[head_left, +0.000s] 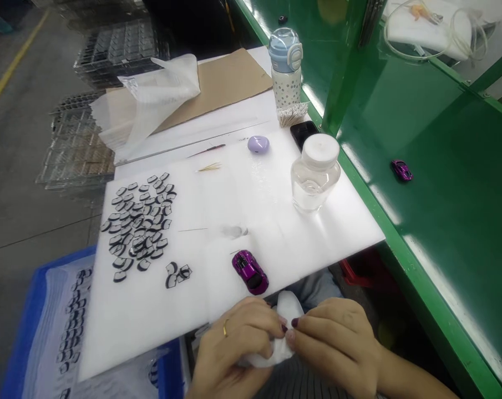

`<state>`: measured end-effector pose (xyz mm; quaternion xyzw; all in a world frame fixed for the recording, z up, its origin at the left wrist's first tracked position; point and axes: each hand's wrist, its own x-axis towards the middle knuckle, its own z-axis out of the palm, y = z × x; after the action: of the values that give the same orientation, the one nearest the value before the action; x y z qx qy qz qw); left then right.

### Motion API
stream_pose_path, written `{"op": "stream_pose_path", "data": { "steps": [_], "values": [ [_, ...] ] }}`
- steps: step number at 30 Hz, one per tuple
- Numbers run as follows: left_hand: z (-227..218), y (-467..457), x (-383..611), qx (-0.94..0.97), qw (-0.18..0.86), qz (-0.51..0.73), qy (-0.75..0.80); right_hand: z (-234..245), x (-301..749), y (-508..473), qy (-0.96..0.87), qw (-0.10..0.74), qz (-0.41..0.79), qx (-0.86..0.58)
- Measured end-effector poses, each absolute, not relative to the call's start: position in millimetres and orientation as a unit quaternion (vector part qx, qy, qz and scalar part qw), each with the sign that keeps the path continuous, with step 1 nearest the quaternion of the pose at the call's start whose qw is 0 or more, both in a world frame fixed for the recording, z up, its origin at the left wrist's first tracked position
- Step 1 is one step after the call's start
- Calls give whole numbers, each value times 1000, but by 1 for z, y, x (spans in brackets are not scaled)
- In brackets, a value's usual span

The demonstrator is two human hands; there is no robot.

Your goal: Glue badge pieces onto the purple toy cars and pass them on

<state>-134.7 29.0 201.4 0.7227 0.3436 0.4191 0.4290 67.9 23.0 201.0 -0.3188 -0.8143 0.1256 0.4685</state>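
Observation:
In front of my body, my left hand [238, 344] and my right hand [340, 343] are both closed on a soft white cloth [290, 306], which could also be tissue. Their fingertips meet over it, and part of the cloth sticks up between them. A purple toy car [251, 271] lies just beyond my left hand, near the edge of the white board [217, 299]. Farther left, a few small clear pieces with black edges [178, 275] lie apart from a large spread of the same pieces [140, 221].
A clear jar with a white lid [315, 174] stands at right, with a phone [304, 134], cotton swabs [292, 114] and a bottle [285, 72] behind. A purple case [258, 144] lies mid-board. Another toy car [401, 170] sits on the green surface. A blue crate [24, 343] stands lower left.

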Motion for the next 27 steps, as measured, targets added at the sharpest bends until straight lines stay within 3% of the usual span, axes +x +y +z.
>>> {"op": "stream_pose_path", "data": {
  "steps": [9,12,15,17,20,23,27],
  "values": [
    [199,28,-144,713,410,428,375,196,63,30,-802,465,176,-332],
    [197,32,-145,705,419,441,364,207,69,34,-752,398,387,-356],
    [195,38,-145,697,448,446,338,211,67,35,-573,328,649,-377],
    [194,40,-145,697,451,442,340,208,59,34,-447,341,723,-403],
    [192,41,-146,702,434,436,359,201,45,30,-382,391,715,-436],
    [193,39,-150,707,423,446,350,202,50,29,-478,387,639,-463],
    [194,38,-159,688,444,439,370,216,97,62,-576,413,370,-601]
  ]
}}
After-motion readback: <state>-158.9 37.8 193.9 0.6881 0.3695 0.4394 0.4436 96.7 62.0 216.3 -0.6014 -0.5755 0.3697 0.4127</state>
